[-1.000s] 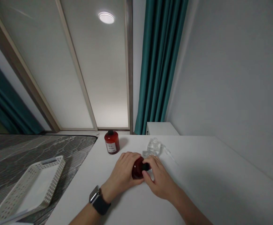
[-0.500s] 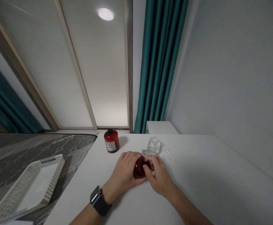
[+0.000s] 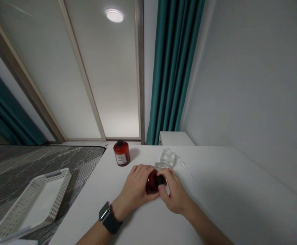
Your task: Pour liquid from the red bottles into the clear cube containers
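Observation:
My left hand [image 3: 139, 185], with a dark watch on its wrist, is wrapped round a dark red bottle [image 3: 151, 182] in the middle of the white table [image 3: 143, 221]. The bottle's black cap [image 3: 160, 179] points toward my right hand [image 3: 172, 190], whose thumb and fingers pinch it from both sides. Part of the bottle's body is hidden by my fingers. Just beyond the hands lie clear glass or plastic pieces [image 3: 166, 158], hard to make out singly.
A second red bottle [image 3: 121, 153] with a white label and black cap stands upright at the table's far left. Left of the table is a white perforated basket [image 3: 58, 197]. A white cabinet [image 3: 176, 139] is behind the table, near a green curtain [image 3: 176, 71].
The right thumb and fingers have shifted slightly round the cap, and more of the cap shows between them. My left hand keeps its hold on the bottle.

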Demonstrator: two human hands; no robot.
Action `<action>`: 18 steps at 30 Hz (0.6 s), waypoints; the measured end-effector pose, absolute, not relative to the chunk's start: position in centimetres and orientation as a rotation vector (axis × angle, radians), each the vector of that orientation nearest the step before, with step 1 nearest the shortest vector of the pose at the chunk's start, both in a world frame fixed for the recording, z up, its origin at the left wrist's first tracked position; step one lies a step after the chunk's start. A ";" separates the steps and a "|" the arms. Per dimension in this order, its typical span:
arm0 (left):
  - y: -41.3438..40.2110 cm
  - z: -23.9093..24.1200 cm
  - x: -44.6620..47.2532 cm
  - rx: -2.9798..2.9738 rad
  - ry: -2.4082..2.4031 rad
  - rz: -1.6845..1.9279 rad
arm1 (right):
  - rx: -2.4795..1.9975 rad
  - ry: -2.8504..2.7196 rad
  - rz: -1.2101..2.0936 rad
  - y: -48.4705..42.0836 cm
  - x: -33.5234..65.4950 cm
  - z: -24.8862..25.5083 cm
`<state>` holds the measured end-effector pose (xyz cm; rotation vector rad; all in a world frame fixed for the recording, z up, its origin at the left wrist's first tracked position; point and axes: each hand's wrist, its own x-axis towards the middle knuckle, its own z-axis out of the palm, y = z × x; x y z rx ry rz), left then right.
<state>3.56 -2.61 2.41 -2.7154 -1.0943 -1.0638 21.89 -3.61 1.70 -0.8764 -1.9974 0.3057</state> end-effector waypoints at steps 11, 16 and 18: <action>-2.5 2.5 3.5 -2.719 -1.124 -1.070 | -0.874 -1.989 0.315 -3.5 21.9 1.5; -2.5 2.5 3.4 -2.728 -1.120 -1.070 | -0.831 -1.983 0.253 -3.5 22.1 1.5; -2.5 2.5 3.4 -2.727 -1.135 -1.078 | -0.773 -2.008 0.242 -3.5 22.2 1.6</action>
